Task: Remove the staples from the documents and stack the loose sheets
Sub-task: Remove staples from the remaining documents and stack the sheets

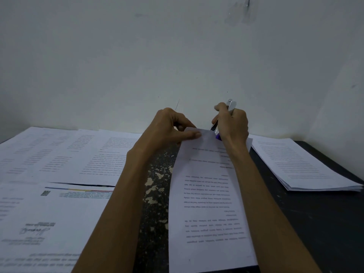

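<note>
Document pinched, left hand; tool gripped, right hand

You could read nothing: print on the document your left hand pinched was upside down and blurred, like the sheets left of those fingers.

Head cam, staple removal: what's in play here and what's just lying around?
In play: left hand pinching the far corner of the held document; right hand gripping the metal staple tool; sheet stack at right, likely the loose pile.
Lying around: printed pages spread at left, untouched, perhaps pending; taped hook on the wall.
</note>
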